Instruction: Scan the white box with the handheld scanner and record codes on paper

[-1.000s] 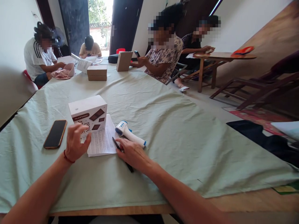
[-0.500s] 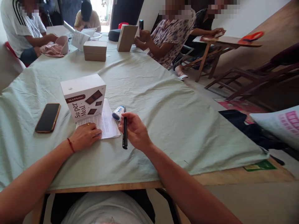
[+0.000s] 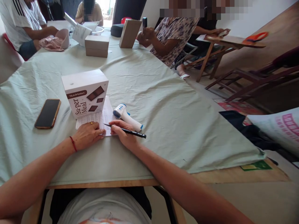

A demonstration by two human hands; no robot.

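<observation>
Between the fingers of my right hand (image 3: pixel 126 133) is a black pen (image 3: pixel 133 133), its tip pointing left over the printed paper (image 3: pixel 107 109). My left hand (image 3: pixel 87 135) lies flat on the lower part of that sheet, fingers stretched out toward the pen. Behind it stands a white box (image 3: pixel 87 93) marked "NutriMotion Su-per Meal", resting partly on the paper. A white and blue infrared thermometer (image 3: pixel 128 118) lies just beyond my right hand. To the left of the box is a dark phone (image 3: pixel 48 113) in a brown case.
A pale green cloth (image 3: pixel 163 124) with folds covers the table. Cardboard boxes (image 3: pixel 97 46) and a pink cap (image 3: pixel 56 42) sit at the far end. Several people sit around the room. At right are a folding wooden table (image 3: pixel 224 42) and a dark chair (image 3: pixel 252 74).
My right hand has turned and moved slightly left and down, bringing the pen from near upright to slanting with its tip at the paper. More of the thermometer shows now.
</observation>
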